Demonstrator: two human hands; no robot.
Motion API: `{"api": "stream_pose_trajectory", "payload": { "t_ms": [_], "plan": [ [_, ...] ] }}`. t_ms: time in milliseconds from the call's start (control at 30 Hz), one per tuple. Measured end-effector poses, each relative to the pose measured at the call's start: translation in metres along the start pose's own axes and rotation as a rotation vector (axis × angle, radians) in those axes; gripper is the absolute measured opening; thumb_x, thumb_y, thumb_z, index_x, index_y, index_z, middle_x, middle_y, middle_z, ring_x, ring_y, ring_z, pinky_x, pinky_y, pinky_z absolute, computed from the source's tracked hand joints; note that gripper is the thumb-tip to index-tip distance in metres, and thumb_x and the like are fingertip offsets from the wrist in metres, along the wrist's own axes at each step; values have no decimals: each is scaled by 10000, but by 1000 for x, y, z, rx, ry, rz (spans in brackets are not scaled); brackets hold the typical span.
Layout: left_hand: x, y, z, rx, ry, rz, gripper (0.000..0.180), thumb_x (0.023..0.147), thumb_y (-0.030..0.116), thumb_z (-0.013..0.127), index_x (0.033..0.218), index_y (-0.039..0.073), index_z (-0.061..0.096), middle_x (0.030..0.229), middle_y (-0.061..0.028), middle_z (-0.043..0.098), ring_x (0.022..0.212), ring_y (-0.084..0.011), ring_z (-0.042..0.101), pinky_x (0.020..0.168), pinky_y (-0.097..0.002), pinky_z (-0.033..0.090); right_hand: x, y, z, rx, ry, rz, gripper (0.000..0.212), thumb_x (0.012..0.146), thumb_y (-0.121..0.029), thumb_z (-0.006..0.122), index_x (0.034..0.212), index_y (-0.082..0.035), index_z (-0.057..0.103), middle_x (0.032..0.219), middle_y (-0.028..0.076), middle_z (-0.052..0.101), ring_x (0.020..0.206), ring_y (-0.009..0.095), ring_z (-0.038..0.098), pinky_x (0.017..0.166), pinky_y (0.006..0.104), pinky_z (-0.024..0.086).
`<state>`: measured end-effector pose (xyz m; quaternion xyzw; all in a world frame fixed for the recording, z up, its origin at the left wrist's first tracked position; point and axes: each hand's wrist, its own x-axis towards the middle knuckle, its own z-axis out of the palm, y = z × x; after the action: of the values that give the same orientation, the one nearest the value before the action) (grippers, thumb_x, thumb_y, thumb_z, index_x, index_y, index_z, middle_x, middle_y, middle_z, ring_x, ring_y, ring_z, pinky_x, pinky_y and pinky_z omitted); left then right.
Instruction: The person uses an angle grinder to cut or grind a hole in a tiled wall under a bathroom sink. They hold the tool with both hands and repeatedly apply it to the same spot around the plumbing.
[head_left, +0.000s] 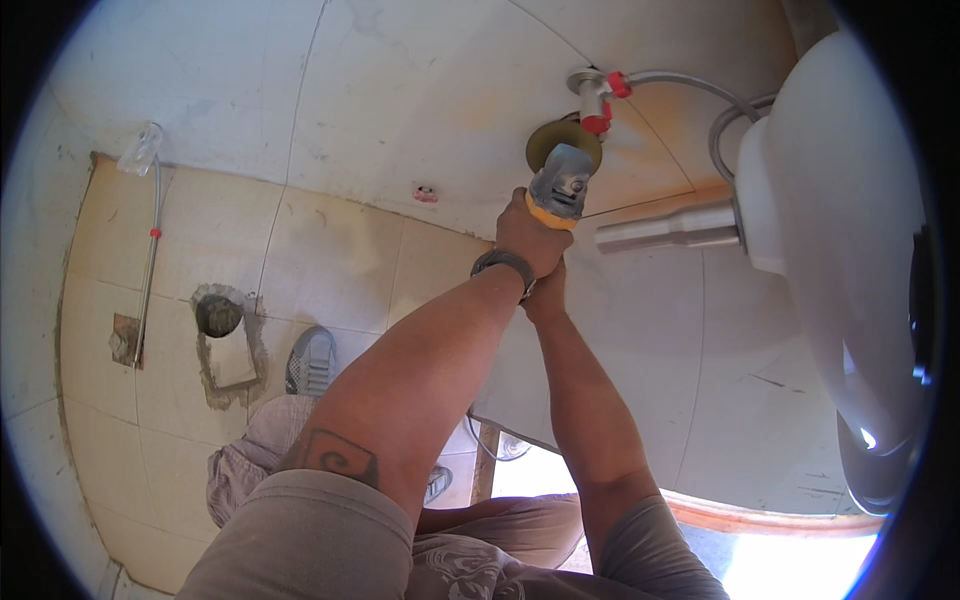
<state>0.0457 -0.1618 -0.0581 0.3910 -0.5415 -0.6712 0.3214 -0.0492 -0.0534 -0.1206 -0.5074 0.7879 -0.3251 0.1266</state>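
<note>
An angle grinder with a grey metal head and a yellow-orange body is up against the tiled wall. Its round disc sits right below a metal angle valve with red fittings; whether it touches the tile I cannot tell. My left hand, a dark watch on its wrist, is closed round the body just behind the head. Directly behind it, in line with the tool, my right hand grips the rear part; its fingers are mostly hidden by the left wrist.
A white washbasin fills the right side, its metal drain pipe jutting toward the grinder. A braided hose links valve and basin. On the left are a floor drain hole, another hose and my shoe.
</note>
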Motion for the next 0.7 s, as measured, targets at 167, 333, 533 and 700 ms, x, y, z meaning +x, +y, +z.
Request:
{"api": "stream_pose_trajectory", "payload": {
  "t_ms": [167,333,533,700],
  "plan": [
    [-2,0,0,23,-19,1,701,700,205,849,1276,3,505,1175,-240,694,1139,-425,670,1009,-472,539,1,-2,8,372,33,99,665,923,-104,747,1476,-24,386,1423,101,551,1282,195,566,1054,350,493],
    [4,5,3,21,-14,52,724,701,213,850,1297,1,498,1191,-247,688,1143,-429,667,1011,-467,540,11,13,2,192,40,-24,639,934,-111,733,1470,-18,397,1420,107,555,1291,196,564,1056,348,489],
    [0,2,2,52,-5,12,735,696,213,856,1298,-5,497,1176,-247,691,1141,-426,669,1000,-463,547,7,23,11,177,31,79,429,1084,-188,507,1478,-56,403,1401,97,564,1269,209,586,1043,372,526],
    [3,0,4,10,-55,37,723,693,209,857,1288,0,502,1180,-236,691,1144,-415,671,996,-462,549,11,17,12,621,80,163,448,1057,-144,559,1470,-55,410,1400,101,570,1264,225,598,1035,379,531]
  ]
}}
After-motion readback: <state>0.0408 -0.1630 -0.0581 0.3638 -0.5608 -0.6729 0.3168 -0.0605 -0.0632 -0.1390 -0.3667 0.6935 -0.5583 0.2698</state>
